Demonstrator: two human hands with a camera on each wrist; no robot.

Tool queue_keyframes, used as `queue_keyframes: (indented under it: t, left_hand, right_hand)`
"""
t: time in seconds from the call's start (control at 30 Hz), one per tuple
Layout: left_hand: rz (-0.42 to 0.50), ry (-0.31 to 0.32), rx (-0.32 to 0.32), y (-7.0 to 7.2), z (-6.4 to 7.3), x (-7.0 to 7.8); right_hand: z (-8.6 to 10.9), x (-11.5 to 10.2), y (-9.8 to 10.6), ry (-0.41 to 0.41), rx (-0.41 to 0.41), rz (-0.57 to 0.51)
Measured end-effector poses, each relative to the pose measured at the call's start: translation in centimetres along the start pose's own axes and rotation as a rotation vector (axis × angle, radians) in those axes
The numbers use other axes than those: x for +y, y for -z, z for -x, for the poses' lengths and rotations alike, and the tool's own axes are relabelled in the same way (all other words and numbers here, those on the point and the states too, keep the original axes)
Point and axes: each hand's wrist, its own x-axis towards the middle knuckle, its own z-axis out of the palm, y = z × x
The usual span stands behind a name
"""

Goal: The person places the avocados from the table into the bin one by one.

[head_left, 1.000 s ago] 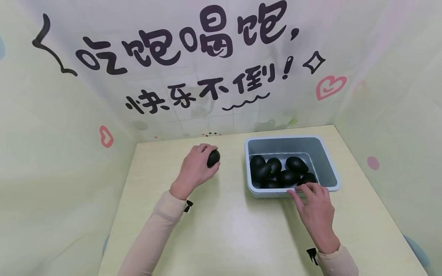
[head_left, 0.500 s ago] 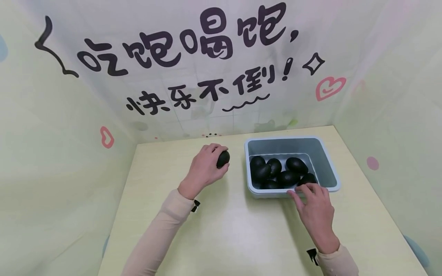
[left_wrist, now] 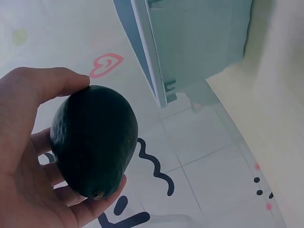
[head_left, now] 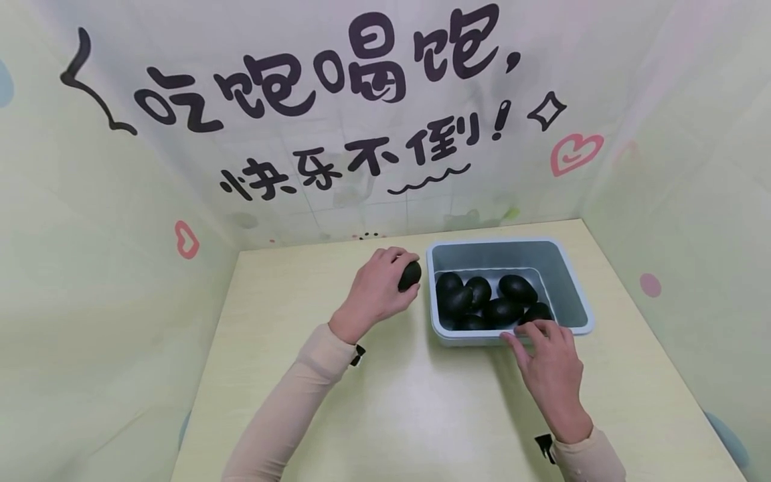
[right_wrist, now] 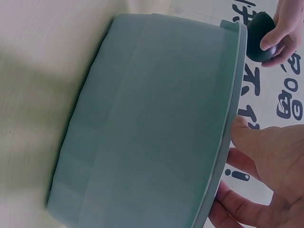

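Observation:
My left hand (head_left: 378, 286) grips a dark avocado (head_left: 410, 276) just left of the blue-grey plastic bin (head_left: 494, 254). In the left wrist view, thumb and fingers wrap the avocado (left_wrist: 95, 142), its stem end pointing down in that view. On the front rim of the bin, my right hand (head_left: 554, 371) pinches the edge near the right corner. The right wrist view shows the thumb at the rim and the fingers curling over it, beside the bin's outer wall (right_wrist: 156, 118). Several more dark avocados (head_left: 502, 311) lie inside the bin, mostly toward its left and front.
The bin stands on a pale wooden table (head_left: 391, 402), toward the back right. A printed cloth backdrop (head_left: 361, 201) with black lettering rises behind the table, and cloth walls close in both sides.
My left hand has carried the avocado steadily to the right, close to the bin's left rim. The right hand and the bin have stayed in place.

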Motion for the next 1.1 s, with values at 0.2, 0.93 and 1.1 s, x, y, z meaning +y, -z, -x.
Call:
queue_keyframes:
  t: [0.2,0.93,1.1]
  left_hand:
    - [-0.004,-0.034,0.010,-0.1,-0.4,0.7]
    - [0.001,-0.097,-0.053,-0.6,-1.5,3.6]
    - [0.001,-0.124,-0.068,-0.6,-1.9,4.6]
  right_hand:
    - [0.1,-0.1,0.0,0.008,0.011,0.000]
    - [0.3,-0.1,-0.1,-0.003,0.017,0.004]
    - [0.2,-0.2,-0.1,-0.005,0.019,0.003]
